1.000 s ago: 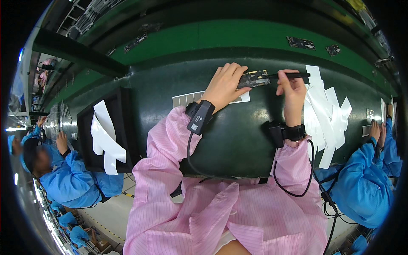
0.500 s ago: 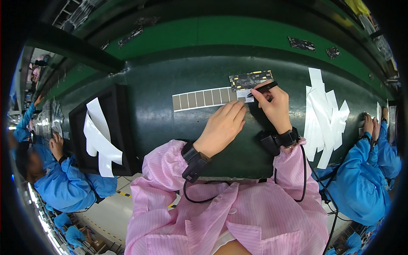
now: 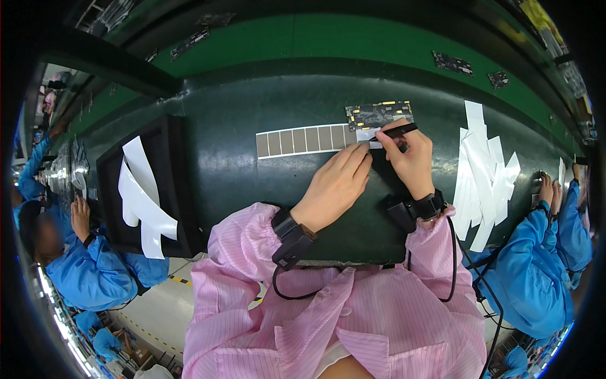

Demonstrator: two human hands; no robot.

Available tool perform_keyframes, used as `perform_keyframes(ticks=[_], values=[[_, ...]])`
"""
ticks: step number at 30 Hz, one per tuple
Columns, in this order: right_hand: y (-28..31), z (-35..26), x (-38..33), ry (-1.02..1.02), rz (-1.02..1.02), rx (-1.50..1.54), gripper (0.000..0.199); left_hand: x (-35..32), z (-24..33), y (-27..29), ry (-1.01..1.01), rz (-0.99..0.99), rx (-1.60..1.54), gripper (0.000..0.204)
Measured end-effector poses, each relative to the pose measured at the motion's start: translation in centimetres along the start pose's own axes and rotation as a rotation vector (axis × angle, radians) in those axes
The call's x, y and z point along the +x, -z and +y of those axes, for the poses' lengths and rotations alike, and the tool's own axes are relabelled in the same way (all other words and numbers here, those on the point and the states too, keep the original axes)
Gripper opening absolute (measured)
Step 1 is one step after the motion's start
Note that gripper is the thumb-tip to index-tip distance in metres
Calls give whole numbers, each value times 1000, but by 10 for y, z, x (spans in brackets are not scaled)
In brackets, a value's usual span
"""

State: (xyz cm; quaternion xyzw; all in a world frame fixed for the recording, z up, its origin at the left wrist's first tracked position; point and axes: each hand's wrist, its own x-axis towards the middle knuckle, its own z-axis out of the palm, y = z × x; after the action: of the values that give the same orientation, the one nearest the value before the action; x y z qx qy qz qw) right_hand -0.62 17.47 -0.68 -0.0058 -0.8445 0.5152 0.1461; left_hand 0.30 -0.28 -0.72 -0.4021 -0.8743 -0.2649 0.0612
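Strip (image 3: 299, 140): centre of frame, flat on bench; white border, row of grey-brown rectangles, right end bare white.
Board (image 3: 379, 115): just above strip's right end, right of upper centre; dark, oblong, packed with small parts, yellow bits along edges; lies flat, slightly tilted in frame.
Left hand (image 3: 334, 189): palm down, fingers extended and close together, tips at strip's lower right edge; firm pressing or light touch, can't tell.
Right hand (image 3: 411, 161): thumb and fingers pinching black tool (image 3: 402, 130), pointed down-left at strip's white end; exact tip contact unclear.
Bench (image 3: 230, 107): dark green, smooth, dull shine, scuffed far edge.
Sheets (image 3: 483, 183): right of frame, glossy white strips, overlapping pile.
Tray (image 3: 182, 189): left of frame, black, raised rim; white pieces (image 3: 148, 202) crossed inside.
Shelf (image 3: 347, 41): bright green, along top; spare boards (image 3: 452, 62) at upper right, more upper left.
Room: blue-clad people (image 3: 95, 271) at both sides; pale floor (image 3: 154, 322), yellow-black tape, lower left.
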Motion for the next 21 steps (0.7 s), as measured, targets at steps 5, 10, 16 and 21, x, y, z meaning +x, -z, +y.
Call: perform_keyframes(ticks=[5, 10, 16, 21], values=[[-3, 1, 0, -1, 35, 3, 9, -1, -2, -2, -21, -8, 36, 41], [-1, 1, 1, -96, 54, 152, 9, 0, -3, -2, -33, -15, 47, 40], [1, 12, 22, -180, 30, 429, 11, 2, -3, 1, 3, -37, -26, 40], [-5, 22, 38, -184, -16, 440, 11, 8, -12, 3, 12, 56, -6, 43]])
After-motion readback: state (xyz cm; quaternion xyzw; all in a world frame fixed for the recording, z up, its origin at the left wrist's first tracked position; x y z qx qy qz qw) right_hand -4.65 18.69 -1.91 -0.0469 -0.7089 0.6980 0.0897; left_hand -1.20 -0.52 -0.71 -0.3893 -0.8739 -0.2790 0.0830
